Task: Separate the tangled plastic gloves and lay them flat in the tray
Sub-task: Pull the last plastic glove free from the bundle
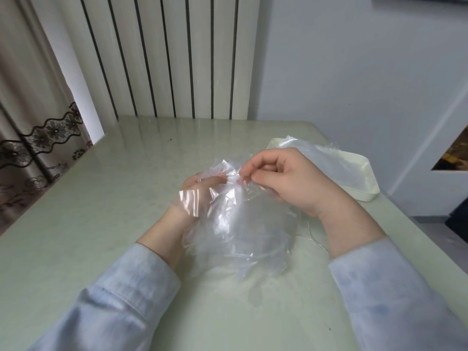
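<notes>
Separating judged in hand: gloves (235, 224) are pinched by R hand (291, 181) & gripped opposite by L hand (200, 190), bulk draped below the pinch; next, one must be peeled free gently, then laid in tray (367, 196) beyond R hand

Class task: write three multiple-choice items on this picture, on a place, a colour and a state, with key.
1. Where on the table is the tray? A far left; B right side; C near middle.
2. What colour are the sleeves? A red; B black; C light blue.
3. What is the right hand doing? A pinching the gloves; B lying flat; C holding a pen.
Key: B, it sits beyond the right hand; C, both cuffs are pale blue; A, its fingertips nip the plastic.
</notes>
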The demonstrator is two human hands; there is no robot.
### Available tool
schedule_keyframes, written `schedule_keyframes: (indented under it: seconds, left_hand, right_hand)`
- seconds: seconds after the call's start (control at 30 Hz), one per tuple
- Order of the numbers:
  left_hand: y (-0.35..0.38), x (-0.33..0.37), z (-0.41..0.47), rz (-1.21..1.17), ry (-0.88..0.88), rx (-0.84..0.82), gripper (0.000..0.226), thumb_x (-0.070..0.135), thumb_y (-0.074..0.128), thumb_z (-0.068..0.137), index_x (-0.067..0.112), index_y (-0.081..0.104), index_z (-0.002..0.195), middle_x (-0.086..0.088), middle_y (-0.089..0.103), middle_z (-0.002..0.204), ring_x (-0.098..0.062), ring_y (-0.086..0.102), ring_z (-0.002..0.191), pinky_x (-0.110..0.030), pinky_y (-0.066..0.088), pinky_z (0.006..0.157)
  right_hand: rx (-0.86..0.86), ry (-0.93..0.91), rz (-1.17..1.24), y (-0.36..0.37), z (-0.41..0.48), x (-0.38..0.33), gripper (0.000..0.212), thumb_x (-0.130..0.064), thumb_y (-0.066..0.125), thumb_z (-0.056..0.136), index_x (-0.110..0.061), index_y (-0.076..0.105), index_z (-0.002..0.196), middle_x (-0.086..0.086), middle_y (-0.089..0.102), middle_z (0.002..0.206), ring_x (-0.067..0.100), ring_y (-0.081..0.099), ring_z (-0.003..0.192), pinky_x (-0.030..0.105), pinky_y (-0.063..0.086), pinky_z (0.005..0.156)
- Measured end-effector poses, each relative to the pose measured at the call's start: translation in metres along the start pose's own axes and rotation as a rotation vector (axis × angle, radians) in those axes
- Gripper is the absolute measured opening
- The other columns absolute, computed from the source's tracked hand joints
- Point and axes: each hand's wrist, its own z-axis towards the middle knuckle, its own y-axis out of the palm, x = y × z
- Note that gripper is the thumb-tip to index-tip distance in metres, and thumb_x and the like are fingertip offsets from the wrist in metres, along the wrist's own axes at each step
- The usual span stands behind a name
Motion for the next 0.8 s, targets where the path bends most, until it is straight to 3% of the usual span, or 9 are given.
schedule_keyframes:
  seconds: [0.07, 0.13, 0.2, 0.33, 0.4, 0.47, 0.6, 0.73, 0.8]
  left_hand:
    - [0.014, 0.014, -0.014, -0.043, 0.019, -0.059, 0.016, -0.003, 0.056, 0.094, 0.001, 0.065, 0.082, -0.003, 0.067, 0.059, -0.012, 0.066, 0.051, -0.019, 0.051, 0.050]
    - [0.028, 0.028, -0.040, -0.115, 0.046, -0.096, 0.016, 0.000, 0.055, 0.095, 0.001, 0.067, 0.084, -0.007, 0.067, 0.063, -0.018, 0.065, 0.053, -0.021, 0.051, 0.052]
    - [0.027, 0.025, -0.039, -0.144, 0.072, -0.101, 0.017, 0.003, 0.057, 0.095, 0.004, 0.068, 0.083, -0.009, 0.067, 0.065, -0.020, 0.065, 0.056, -0.024, 0.052, 0.056]
    - [0.026, 0.026, -0.039, -0.130, 0.027, -0.070, 0.014, 0.004, 0.057, 0.096, 0.003, 0.068, 0.086, -0.014, 0.065, 0.070, -0.024, 0.064, 0.058, -0.026, 0.052, 0.057]
    - [0.028, 0.029, -0.043, -0.143, 0.046, -0.100, 0.012, 0.004, 0.057, 0.096, -0.002, 0.067, 0.093, -0.020, 0.064, 0.076, -0.025, 0.064, 0.062, -0.025, 0.052, 0.058]
    - [0.027, 0.029, -0.042, -0.106, 0.061, -0.126, 0.014, 0.002, 0.054, 0.097, -0.004, 0.066, 0.102, -0.022, 0.064, 0.083, -0.025, 0.064, 0.067, -0.024, 0.052, 0.059]
    - [0.025, 0.030, -0.041, 0.000, 0.095, -0.134, 0.028, -0.002, 0.049, 0.098, 0.013, 0.068, 0.084, 0.006, 0.068, 0.064, -0.007, 0.065, 0.058, -0.016, 0.050, 0.055]
    - [0.026, 0.031, -0.043, 0.027, 0.061, -0.099, 0.020, 0.003, 0.054, 0.096, 0.015, 0.061, 0.082, 0.008, 0.054, 0.057, -0.005, 0.052, 0.048, -0.012, 0.041, 0.046]
    - [0.027, 0.031, -0.043, -0.027, 0.063, -0.110, 0.024, -0.003, 0.050, 0.094, 0.010, 0.067, 0.083, -0.001, 0.059, 0.066, -0.012, 0.057, 0.059, -0.015, 0.045, 0.051]
  right_hand:
    - [-0.084, 0.022, -0.042, -0.007, -0.002, -0.004, 0.028, 0.012, 0.052, 0.090, -0.009, 0.072, 0.087, 0.006, 0.073, 0.079, 0.006, 0.049, 0.050, 0.012, 0.029, 0.043]
    - [-0.212, 0.047, -0.029, -0.016, -0.004, -0.004, 0.027, 0.005, 0.052, 0.079, -0.013, 0.072, 0.078, 0.004, 0.071, 0.070, 0.018, 0.040, 0.052, 0.027, 0.018, 0.045]
    - [-0.369, 0.085, 0.020, -0.023, -0.006, -0.003, 0.030, 0.002, 0.049, 0.070, -0.017, 0.072, 0.071, 0.009, 0.071, 0.068, 0.015, 0.037, 0.048, 0.035, 0.014, 0.048]
    - [-0.655, 0.081, 0.218, -0.025, -0.014, -0.008, 0.026, 0.004, 0.053, 0.063, -0.016, 0.069, 0.070, 0.014, 0.071, 0.067, 0.015, 0.042, 0.046, 0.021, 0.029, 0.043]
    - [-0.566, 0.035, 0.231, -0.021, -0.012, -0.010, 0.028, 0.006, 0.054, 0.067, -0.017, 0.071, 0.070, 0.019, 0.071, 0.070, 0.013, 0.043, 0.046, 0.024, 0.028, 0.044]
    - [-0.338, -0.018, 0.082, -0.015, -0.004, -0.008, 0.031, 0.005, 0.056, 0.076, -0.019, 0.076, 0.072, 0.024, 0.066, 0.071, 0.017, 0.043, 0.052, 0.030, 0.026, 0.050]
    - [-0.157, -0.074, -0.162, 0.002, 0.008, -0.008, 0.031, 0.005, 0.066, 0.087, -0.023, 0.080, 0.090, -0.004, 0.065, 0.072, 0.008, 0.054, 0.065, 0.021, 0.046, 0.063]
    - [-0.040, -0.064, -0.259, 0.011, 0.014, -0.005, 0.031, -0.002, 0.073, 0.086, -0.028, 0.074, 0.103, -0.008, 0.076, 0.085, 0.010, 0.071, 0.079, 0.035, 0.059, 0.088]
    - [0.031, -0.084, -0.315, 0.013, 0.017, -0.003, 0.033, -0.004, 0.073, 0.085, -0.031, 0.073, 0.105, -0.010, 0.077, 0.087, 0.011, 0.072, 0.083, 0.031, 0.057, 0.086]
